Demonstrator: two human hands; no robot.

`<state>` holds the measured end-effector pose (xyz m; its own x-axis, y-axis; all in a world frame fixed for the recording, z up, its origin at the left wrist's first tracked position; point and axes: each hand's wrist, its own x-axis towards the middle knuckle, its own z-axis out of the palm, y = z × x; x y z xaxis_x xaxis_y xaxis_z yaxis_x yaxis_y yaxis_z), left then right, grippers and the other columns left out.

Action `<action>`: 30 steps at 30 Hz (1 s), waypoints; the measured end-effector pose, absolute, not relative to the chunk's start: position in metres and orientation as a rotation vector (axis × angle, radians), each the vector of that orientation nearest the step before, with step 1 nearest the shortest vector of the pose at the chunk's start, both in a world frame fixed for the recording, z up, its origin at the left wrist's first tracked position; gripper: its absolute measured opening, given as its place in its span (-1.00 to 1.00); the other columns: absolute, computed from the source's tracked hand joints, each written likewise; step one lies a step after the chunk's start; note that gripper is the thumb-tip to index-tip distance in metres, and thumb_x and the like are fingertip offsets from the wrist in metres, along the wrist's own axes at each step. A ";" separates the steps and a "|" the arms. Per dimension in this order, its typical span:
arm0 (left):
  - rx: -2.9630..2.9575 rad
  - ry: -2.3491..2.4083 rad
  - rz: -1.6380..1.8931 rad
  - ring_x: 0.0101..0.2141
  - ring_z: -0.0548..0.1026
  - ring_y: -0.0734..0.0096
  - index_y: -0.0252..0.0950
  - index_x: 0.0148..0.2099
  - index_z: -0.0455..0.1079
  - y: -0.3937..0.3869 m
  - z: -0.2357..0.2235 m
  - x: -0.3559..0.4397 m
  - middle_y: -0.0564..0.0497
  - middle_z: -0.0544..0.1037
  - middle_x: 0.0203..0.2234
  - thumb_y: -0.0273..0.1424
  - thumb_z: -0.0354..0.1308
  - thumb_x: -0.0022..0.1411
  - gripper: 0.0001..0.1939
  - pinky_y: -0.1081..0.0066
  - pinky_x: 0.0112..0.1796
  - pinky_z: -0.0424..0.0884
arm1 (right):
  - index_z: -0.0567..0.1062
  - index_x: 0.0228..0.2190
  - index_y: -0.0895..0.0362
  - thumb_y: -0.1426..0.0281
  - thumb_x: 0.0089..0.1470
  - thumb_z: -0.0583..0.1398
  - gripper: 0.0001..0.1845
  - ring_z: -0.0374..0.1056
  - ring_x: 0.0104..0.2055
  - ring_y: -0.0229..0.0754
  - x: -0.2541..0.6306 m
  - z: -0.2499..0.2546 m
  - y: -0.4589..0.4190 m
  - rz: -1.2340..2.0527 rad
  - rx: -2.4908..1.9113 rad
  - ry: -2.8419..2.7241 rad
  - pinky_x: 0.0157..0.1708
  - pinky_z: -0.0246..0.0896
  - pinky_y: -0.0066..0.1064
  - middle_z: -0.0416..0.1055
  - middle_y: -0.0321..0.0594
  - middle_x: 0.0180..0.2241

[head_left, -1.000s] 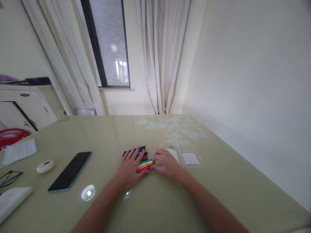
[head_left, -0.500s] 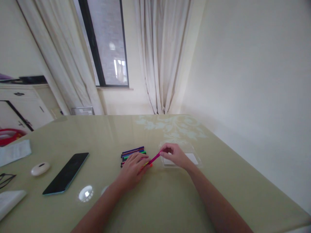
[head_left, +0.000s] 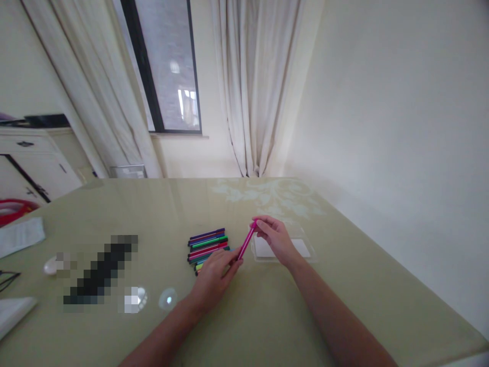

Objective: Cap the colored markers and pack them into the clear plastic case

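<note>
A pink felt-tip pen (head_left: 247, 241) slants between my two hands, above the table. My right hand (head_left: 275, 237) pinches its upper end between thumb and fingers. Its lower end is gripped by my left hand (head_left: 217, 272), closed with the thumb below and fingers above. Several felt-tip pens (head_left: 206, 243) in blue, green, red and other colours lie side by side just left of and partly under my left hand. A clear plastic case (head_left: 311, 253) with a white sheet in it lies on the table, partly covered by my right hand.
On the table (head_left: 267, 316) at left are a pixelated dark flat object (head_left: 101, 272), a white rounded object (head_left: 51, 266), a folded white paper (head_left: 23, 237) and part of a pair of glasses (head_left: 8, 279). A wall (head_left: 401, 153) runs along the right edge.
The pink pen has been raised and tilted more upright, with my left hand now closed on its lower end. More of the pen row shows as my left hand has moved off it.
</note>
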<state>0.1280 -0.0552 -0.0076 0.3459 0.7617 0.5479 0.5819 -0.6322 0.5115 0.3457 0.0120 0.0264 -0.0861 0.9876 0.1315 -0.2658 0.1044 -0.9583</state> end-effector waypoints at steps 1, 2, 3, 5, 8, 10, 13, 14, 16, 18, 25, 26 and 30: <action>2.377 1.244 1.177 -0.24 0.60 0.26 -0.22 0.10 0.52 -0.055 -0.009 0.129 -0.04 0.68 -0.24 -0.26 0.10 0.47 -0.71 0.30 -0.15 0.50 | 0.65 -0.21 0.07 0.11 -0.05 0.46 -0.60 0.56 -0.25 -0.14 0.344 0.026 0.012 1.325 -0.878 -1.131 -0.29 0.35 -0.37 0.66 -0.16 -0.27; 2.370 1.272 1.200 -0.25 0.60 0.26 -0.21 0.10 0.53 -0.054 -0.011 0.130 -0.04 0.68 -0.25 -0.25 0.11 0.46 -0.71 0.30 -0.15 0.50 | 0.64 -0.20 0.07 0.11 -0.06 0.48 -0.58 0.56 -0.26 -0.14 0.343 0.027 0.011 1.342 -0.880 -1.132 -0.29 0.35 -0.38 0.66 -0.17 -0.26; 2.362 1.293 1.224 -0.26 0.60 0.26 -0.20 0.11 0.53 -0.054 -0.012 0.132 -0.04 0.68 -0.26 -0.25 0.13 0.45 -0.71 0.30 -0.15 0.51 | 0.63 -0.20 0.07 0.12 -0.08 0.48 -0.57 0.57 -0.27 -0.14 0.342 0.027 0.010 1.356 -0.883 -1.141 -0.30 0.35 -0.39 0.66 -0.17 -0.26; 2.333 1.308 1.265 -0.28 0.59 0.28 -0.18 0.13 0.52 -0.055 -0.013 0.135 -0.03 0.67 -0.27 -0.25 0.15 0.44 -0.70 0.30 -0.17 0.51 | 0.62 -0.17 0.07 0.12 -0.08 0.49 -0.54 0.57 -0.28 -0.15 0.341 0.029 0.008 1.372 -0.891 -1.165 -0.30 0.36 -0.39 0.67 -0.16 -0.25; 2.270 1.304 1.267 -0.30 0.58 0.31 -0.17 0.09 0.52 -0.058 -0.012 0.140 0.00 0.65 -0.26 -0.27 0.18 0.42 -0.74 0.32 -0.20 0.52 | 0.62 -0.12 0.09 0.10 -0.06 0.46 -0.50 0.59 -0.23 -0.12 0.340 0.033 0.005 1.378 -0.922 -1.200 -0.27 0.40 -0.37 0.67 -0.12 -0.22; 2.246 1.315 1.248 -0.32 0.56 0.34 -0.16 0.05 0.52 -0.059 -0.011 0.142 0.02 0.63 -0.26 -0.29 0.20 0.40 -0.77 0.34 -0.24 0.53 | 0.61 -0.08 0.09 0.09 -0.05 0.45 -0.47 0.59 -0.20 -0.09 0.340 0.035 0.003 1.380 -0.948 -1.223 -0.24 0.42 -0.34 0.67 -0.10 -0.22; 2.254 1.349 1.235 -0.33 0.54 0.34 -0.16 0.03 0.51 -0.059 -0.010 0.143 0.03 0.61 -0.29 -0.30 0.21 0.39 -0.79 0.33 -0.25 0.52 | 0.60 -0.07 0.11 0.10 -0.05 0.44 -0.46 0.60 -0.19 -0.05 0.340 0.037 0.002 1.393 -0.966 -1.229 -0.23 0.45 -0.30 0.67 -0.09 -0.21; 2.262 1.361 1.223 -0.32 0.55 0.33 -0.16 0.05 0.51 -0.059 -0.010 0.144 0.03 0.60 -0.29 -0.31 0.21 0.39 -0.79 0.32 -0.23 0.53 | 0.60 -0.07 0.11 0.11 -0.05 0.44 -0.46 0.60 -0.20 -0.05 0.340 0.036 0.003 1.399 -0.970 -1.219 -0.22 0.46 -0.29 0.67 -0.08 -0.21; 2.295 1.388 1.174 -0.24 0.56 0.27 -0.16 0.09 0.48 -0.059 -0.011 0.145 0.02 0.61 -0.25 -0.33 0.22 0.39 -0.75 0.27 -0.17 0.53 | 0.60 -0.08 0.12 0.14 -0.05 0.44 -0.48 0.60 -0.21 -0.07 0.341 0.035 0.005 1.396 -0.978 -1.188 -0.21 0.47 -0.28 0.67 -0.08 -0.21; 2.378 1.377 1.089 -0.10 0.55 0.19 -0.17 0.18 0.41 -0.059 -0.012 0.147 -0.03 0.61 -0.12 -0.34 0.24 0.38 -0.64 0.17 -0.04 0.51 | 0.59 -0.08 0.13 0.17 -0.05 0.43 -0.49 0.59 -0.23 -0.08 0.346 0.033 0.010 1.357 -0.982 -1.143 -0.18 0.47 -0.26 0.67 -0.09 -0.22; 2.729 1.084 0.670 0.14 0.42 0.10 -0.15 0.21 0.38 -0.067 -0.006 0.154 -0.08 0.48 0.21 -0.40 0.19 0.41 -0.65 0.00 0.18 0.34 | 0.54 -0.09 0.13 0.28 0.02 0.34 -0.60 0.57 -0.30 -0.11 0.373 0.027 0.025 1.118 -1.145 -1.057 -0.19 0.53 -0.21 0.66 -0.11 -0.25; 2.721 1.086 0.653 0.10 0.45 0.12 -0.18 0.12 0.43 -0.067 -0.005 0.154 -0.08 0.51 0.16 -0.40 0.16 0.43 -0.75 0.03 0.15 0.36 | 0.53 -0.08 0.13 0.30 0.03 0.33 -0.61 0.57 -0.31 -0.11 0.374 0.025 0.026 1.113 -1.172 -1.066 -0.19 0.54 -0.21 0.66 -0.11 -0.26; 2.705 1.085 0.618 -0.06 0.50 0.21 -0.22 -0.02 0.46 -0.068 -0.003 0.155 -0.07 0.57 -0.06 -0.42 0.06 0.47 -0.84 0.16 0.00 0.44 | 0.51 -0.08 0.12 0.36 0.05 0.31 -0.64 0.59 -0.33 -0.11 0.372 0.015 0.029 1.124 -1.221 -1.153 -0.22 0.56 -0.22 0.65 -0.17 -0.32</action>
<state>0.1547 -0.0677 -0.0028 0.6510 0.6905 0.3153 0.6235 -0.7233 0.2967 0.3718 0.0290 0.0146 0.0890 0.9955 0.0312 -0.0059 0.0319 -0.9995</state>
